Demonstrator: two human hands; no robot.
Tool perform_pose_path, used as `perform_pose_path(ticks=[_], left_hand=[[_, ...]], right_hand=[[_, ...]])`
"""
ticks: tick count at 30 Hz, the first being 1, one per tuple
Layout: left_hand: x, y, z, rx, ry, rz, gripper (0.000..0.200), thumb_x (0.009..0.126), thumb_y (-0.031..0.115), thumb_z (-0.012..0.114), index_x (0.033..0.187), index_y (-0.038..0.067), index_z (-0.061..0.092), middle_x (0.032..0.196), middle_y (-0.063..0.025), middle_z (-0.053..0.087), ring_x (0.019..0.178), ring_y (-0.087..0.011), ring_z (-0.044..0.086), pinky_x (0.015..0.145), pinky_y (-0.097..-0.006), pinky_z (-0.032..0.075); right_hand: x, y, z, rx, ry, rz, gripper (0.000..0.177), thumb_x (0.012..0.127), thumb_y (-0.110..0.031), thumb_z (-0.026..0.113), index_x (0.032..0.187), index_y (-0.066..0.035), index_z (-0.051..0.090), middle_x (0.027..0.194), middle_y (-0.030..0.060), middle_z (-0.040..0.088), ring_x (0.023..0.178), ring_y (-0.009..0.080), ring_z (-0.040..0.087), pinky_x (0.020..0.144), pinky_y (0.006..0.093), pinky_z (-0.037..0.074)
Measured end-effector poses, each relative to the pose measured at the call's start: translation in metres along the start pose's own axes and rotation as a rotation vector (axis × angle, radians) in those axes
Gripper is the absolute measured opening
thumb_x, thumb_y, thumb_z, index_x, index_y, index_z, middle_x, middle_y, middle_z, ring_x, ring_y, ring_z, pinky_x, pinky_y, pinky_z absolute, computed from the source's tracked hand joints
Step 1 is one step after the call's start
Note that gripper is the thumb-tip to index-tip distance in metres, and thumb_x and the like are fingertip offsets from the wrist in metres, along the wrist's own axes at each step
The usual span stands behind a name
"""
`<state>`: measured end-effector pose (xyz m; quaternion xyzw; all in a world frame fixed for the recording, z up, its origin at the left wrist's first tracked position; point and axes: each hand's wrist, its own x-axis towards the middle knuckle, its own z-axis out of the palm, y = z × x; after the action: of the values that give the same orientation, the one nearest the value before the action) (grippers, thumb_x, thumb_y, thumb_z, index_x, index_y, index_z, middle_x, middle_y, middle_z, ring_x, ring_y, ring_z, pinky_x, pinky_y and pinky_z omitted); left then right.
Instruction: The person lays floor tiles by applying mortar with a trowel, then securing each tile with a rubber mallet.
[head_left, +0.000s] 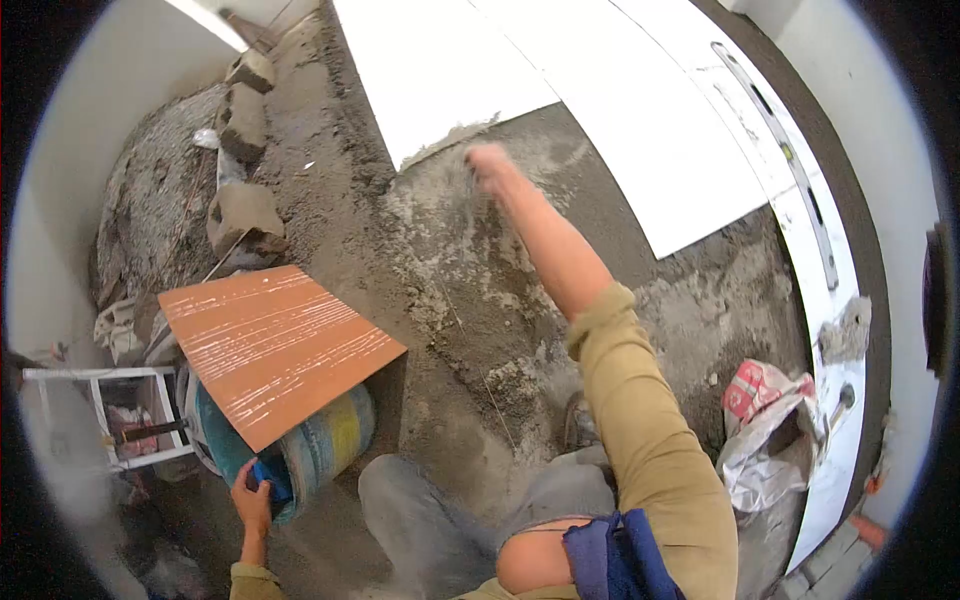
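My right hand [487,168] is stretched forward over the grey mortar bed [530,210], just off the edge of a laid white tile [440,80]. Motion blurs its fingers, and grey streaks show in the air below it. Low on the left, my left hand [254,503] has its fingers around a small blue object [270,482] at the mouth of a blue-green bucket [305,455]. The bucket lies tilted. Above it, a loose tile [280,345] rests with its orange-brown ribbed back showing, and hides part of the bucket.
A spirit level [785,150] lies on the white tiles at right. Below it are a torn cement sack [770,440] and a hammer [842,405]. Concrete blocks [245,215] line a gravel heap [155,190] at left, above a white metal frame [100,375]. A thin string [490,390] crosses the mortar.
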<state>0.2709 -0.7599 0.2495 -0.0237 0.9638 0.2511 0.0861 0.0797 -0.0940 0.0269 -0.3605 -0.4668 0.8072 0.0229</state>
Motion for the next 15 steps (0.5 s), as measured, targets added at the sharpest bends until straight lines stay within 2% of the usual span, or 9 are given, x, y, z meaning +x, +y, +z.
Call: perform_pose_path(ticks=[2,3,5,7,9,11,12,14,15], left_hand=[[0.0,-0.009,-0.003,0.034,-0.017,0.026,0.044,0.071,-0.003,0.058,0.114,0.001,0.062,0.076,-0.0004,0.053,0.066,-0.0102,0.046,0.061,-0.0247,0.04],[0.001,-0.013,-0.005,0.058,-0.019,0.039,0.044,0.071,-0.003,0.058,0.115,0.0,0.061,0.076,-0.0007,0.054,0.065,-0.0102,0.046,0.06,-0.0243,0.04],[-0.001,0.009,-0.006,0.092,-0.006,0.035,0.045,0.071,-0.003,0.058,0.117,0.0,0.06,0.077,-0.0017,0.056,0.066,-0.0104,0.049,0.06,-0.0252,0.042],[-0.004,0.011,-0.002,0.056,-0.016,0.031,0.046,0.072,-0.004,0.057,0.117,-0.001,0.059,0.08,-0.0031,0.059,0.068,-0.0113,0.053,0.063,-0.0259,0.045],[-0.004,0.003,0.002,0.075,-0.021,0.02,0.045,0.072,-0.005,0.057,0.117,-0.002,0.059,0.083,-0.0043,0.06,0.07,-0.0118,0.055,0.066,-0.0264,0.046],[0.002,-0.018,-0.006,0.121,-0.043,0.031,0.045,0.072,-0.006,0.056,0.116,-0.003,0.059,0.085,-0.0056,0.062,0.073,-0.0124,0.057,0.069,-0.0268,0.047],[0.005,-0.038,-0.006,0.105,-0.038,0.041,0.045,0.071,-0.005,0.056,0.116,-0.003,0.059,0.087,-0.0065,0.062,0.074,-0.0127,0.057,0.07,-0.0268,0.047],[0.0,0.003,-0.003,0.115,-0.066,-0.113,0.045,0.071,-0.004,0.056,0.116,-0.003,0.059,0.094,-0.0091,0.062,0.079,-0.0149,0.058,0.075,-0.0282,0.047],[0.004,-0.003,-0.003,0.119,-0.076,-0.091,0.045,0.071,-0.004,0.056,0.116,-0.003,0.059,0.094,-0.0091,0.062,0.079,-0.0149,0.058,0.075,-0.0282,0.047]], right_hand=[[0.034,0.002,-0.047,0.579,0.279,-0.292,0.011,0.082,-0.006,0.057,0.072,-0.005,0.06,0.072,0.008,0.059,0.054,0.0174,0.044,0.055,0.0354,0.039],[0.023,-0.005,-0.058,0.586,0.281,-0.3,0.011,0.082,-0.006,0.057,0.072,-0.005,0.06,0.072,0.008,0.059,0.054,0.0174,0.044,0.055,0.0354,0.039],[-0.013,-0.019,-0.074,0.192,0.383,-0.266,0.011,0.081,-0.005,0.056,0.072,-0.002,0.06,0.073,0.0101,0.058,0.054,0.0177,0.045,0.05,0.0356,0.037],[-0.022,0.004,-0.073,0.009,0.047,-0.181,0.009,0.079,-0.003,0.057,0.074,-0.001,0.063,0.075,0.0117,0.059,0.057,0.0189,0.048,0.051,0.0353,0.04],[-0.078,-0.008,-0.05,-0.057,-0.257,0.101,0.009,0.076,0.0,0.058,0.079,0.001,0.066,0.077,0.0122,0.06,0.061,0.0207,0.053,0.057,0.0354,0.045],[-0.094,-0.029,-0.043,-0.661,-0.194,-0.096,0.02,0.076,-0.001,0.06,0.095,0.003,0.064,0.076,0.0129,0.06,0.066,0.0207,0.056,0.06,0.0354,0.048],[-0.076,-0.029,-0.05,-0.646,-0.16,-0.089,0.02,0.076,-0.001,0.06,0.095,0.003,0.064,0.076,0.0129,0.06,0.066,0.0207,0.056,0.06,0.0354,0.048],[-0.018,-0.017,-0.081,0.124,0.301,-0.449,0.033,0.079,-0.006,0.06,0.111,0.004,0.058,0.079,0.0133,0.06,0.068,0.0192,0.056,0.061,0.0337,0.048],[-0.011,-0.011,-0.106,0.132,0.322,-0.457,0.033,0.079,-0.006,0.06,0.111,0.004,0.058,0.079,0.0133,0.06,0.068,0.0192,0.056,0.061,0.0337,0.048]])
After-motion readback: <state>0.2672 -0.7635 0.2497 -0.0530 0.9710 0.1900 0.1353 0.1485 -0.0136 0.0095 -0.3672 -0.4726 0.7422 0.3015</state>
